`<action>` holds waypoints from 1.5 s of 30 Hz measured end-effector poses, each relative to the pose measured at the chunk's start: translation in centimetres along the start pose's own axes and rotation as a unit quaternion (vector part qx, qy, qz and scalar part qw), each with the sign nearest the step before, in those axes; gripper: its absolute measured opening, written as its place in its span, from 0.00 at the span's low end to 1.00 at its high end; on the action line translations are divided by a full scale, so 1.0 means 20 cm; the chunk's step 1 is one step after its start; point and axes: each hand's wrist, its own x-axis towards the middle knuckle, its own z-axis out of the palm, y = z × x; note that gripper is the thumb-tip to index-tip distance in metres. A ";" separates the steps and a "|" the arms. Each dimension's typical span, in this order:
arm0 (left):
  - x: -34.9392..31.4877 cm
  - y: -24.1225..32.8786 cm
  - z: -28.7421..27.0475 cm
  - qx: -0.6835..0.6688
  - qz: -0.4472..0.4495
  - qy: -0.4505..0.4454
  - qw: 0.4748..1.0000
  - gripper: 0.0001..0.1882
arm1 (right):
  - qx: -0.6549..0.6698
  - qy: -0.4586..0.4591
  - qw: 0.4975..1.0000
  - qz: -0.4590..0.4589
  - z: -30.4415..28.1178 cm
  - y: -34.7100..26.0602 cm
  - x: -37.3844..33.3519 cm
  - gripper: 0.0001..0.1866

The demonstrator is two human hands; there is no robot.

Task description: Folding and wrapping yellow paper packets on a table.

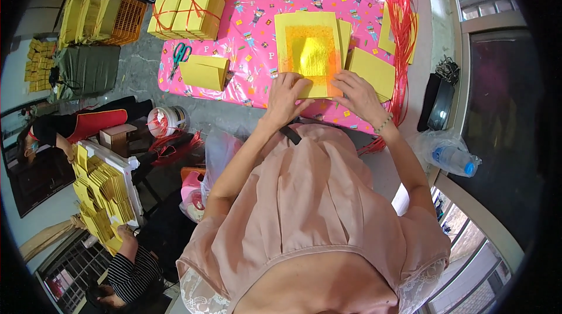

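Curling loosely, both hands (285, 98) (359, 97) touch yellow paper (309, 50).

left fingers (287, 79) and right fingers (346, 81) touch gold-panelled paper (309, 53); scissors (177, 60) lie left of it, red strands (402, 50) right of it.

Yellow paper sheet (308, 45) in front of me's got a shiny gold foil patch (310, 56) ringed by orange print (334, 50), lying flat near the front edge of the pink tablecloth (252, 71), near end seemingly folded up.
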 end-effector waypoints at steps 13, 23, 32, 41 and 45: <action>0.01 -0.02 -0.01 -0.056 -0.039 0.005 0.998 0.19 | 0.124 -0.005 0.991 0.040 -0.04 0.05 0.07 0.07; 0.01 -0.02 -0.01 -0.069 -0.046 0.012 0.996 0.18 | 0.146 -0.022 0.987 0.060 -0.05 0.07 0.09 0.08; 0.02 -0.02 -0.01 -0.059 -0.034 0.015 0.998 0.20 | 0.143 -0.023 0.988 0.058 -0.05 0.09 0.10 0.10; 0.08 -0.04 -0.05 0.013 0.005 -0.005 1.000 0.09 | 0.072 -0.024 0.997 0.018 -0.14 -0.01 0.13 0.27; 0.15 -0.04 -0.12 0.013 0.004 -0.050 0.999 0.08 | 0.021 -0.002 0.999 -0.039 -0.14 0.08 0.20 0.33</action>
